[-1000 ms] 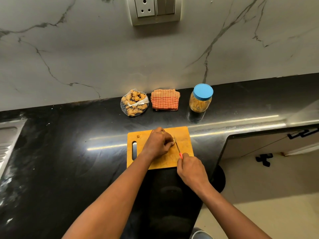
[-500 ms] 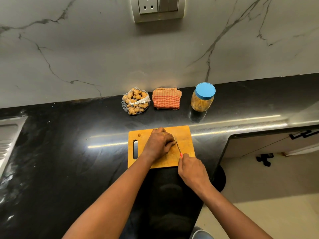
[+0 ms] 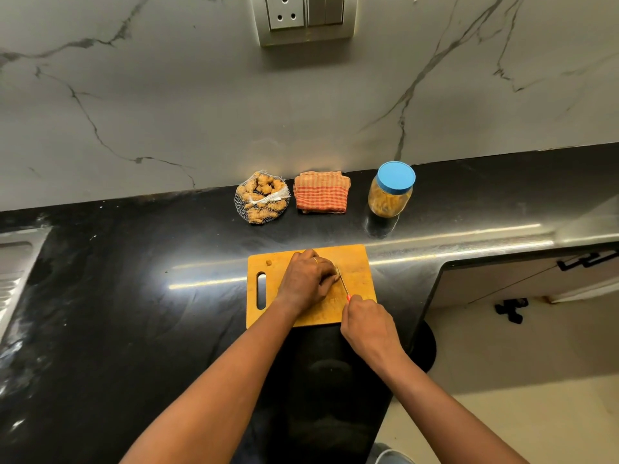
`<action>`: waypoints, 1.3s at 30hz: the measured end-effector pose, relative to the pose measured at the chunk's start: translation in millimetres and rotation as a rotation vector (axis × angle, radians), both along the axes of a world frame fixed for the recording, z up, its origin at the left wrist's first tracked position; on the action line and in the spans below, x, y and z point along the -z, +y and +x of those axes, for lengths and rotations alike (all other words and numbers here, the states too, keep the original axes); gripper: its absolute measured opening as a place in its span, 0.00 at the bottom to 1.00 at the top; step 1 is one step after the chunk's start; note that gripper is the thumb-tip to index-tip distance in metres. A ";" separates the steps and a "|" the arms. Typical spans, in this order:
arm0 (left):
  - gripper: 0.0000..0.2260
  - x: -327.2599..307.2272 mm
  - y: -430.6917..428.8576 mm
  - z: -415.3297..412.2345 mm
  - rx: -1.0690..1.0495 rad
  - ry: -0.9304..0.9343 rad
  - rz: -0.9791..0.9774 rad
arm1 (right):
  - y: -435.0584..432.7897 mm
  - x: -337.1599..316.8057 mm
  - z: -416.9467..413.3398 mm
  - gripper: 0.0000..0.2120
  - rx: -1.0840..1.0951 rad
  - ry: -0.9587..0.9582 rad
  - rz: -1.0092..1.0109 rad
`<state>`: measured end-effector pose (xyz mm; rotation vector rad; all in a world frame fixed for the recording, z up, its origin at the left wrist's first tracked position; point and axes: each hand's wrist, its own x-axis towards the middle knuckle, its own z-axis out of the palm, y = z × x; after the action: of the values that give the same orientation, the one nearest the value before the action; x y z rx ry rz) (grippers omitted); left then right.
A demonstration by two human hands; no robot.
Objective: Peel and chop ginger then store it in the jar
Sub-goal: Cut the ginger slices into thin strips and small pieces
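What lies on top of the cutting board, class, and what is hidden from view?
On the cutting board rest the left hand, the knife held by the right hand, and a small ginger bit. Whatever the left hand presses down is covered.

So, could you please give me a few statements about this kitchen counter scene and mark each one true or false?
1. The jar has its blue lid on. True.
2. The right hand holds the knife over the cutting board. True.
3. The net bag of ginger lies on the cutting board. False: it sits on the counter near the wall, left of the folded cloth.
4. The left hand rests on the jar. False: it is pressed down on the board beside the blade.
5. The folded cloth lies between the net bag and the jar. True.
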<state>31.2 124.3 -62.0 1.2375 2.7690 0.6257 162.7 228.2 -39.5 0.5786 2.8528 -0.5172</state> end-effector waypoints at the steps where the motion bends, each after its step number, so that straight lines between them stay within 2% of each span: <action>1: 0.08 -0.8 0.1 -0.1 -0.002 -0.001 -0.001 | 0.1 0.1 0.1 0.12 0.002 0.002 -0.003; 16: 0.10 -4.0 -0.8 0.9 -0.041 -0.033 -0.050 | -0.1 4.8 14.9 0.15 0.057 0.107 -0.027; 25: 0.09 -2.0 -3.0 0.1 -0.035 -0.039 -0.030 | 4.0 6.3 10.0 0.15 0.011 0.080 -0.026; 31: 0.09 -1.9 -3.2 0.8 -0.041 -0.039 -0.013 | 16.3 9.9 -3.1 0.16 0.125 0.151 -0.085; 35: 0.08 -0.9 -3.0 0.9 -0.049 -0.040 -0.008 | 17.3 11.2 -2.9 0.17 0.164 0.154 -0.210; 39: 0.08 -0.7 -3.3 0.7 -0.054 -0.047 -0.002 | 16.2 8.3 5.9 0.21 0.341 0.145 -0.631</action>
<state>31.9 121.1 -61.3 1.1349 2.7722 0.6469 168.6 244.4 -47.9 0.9185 2.4909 -1.4882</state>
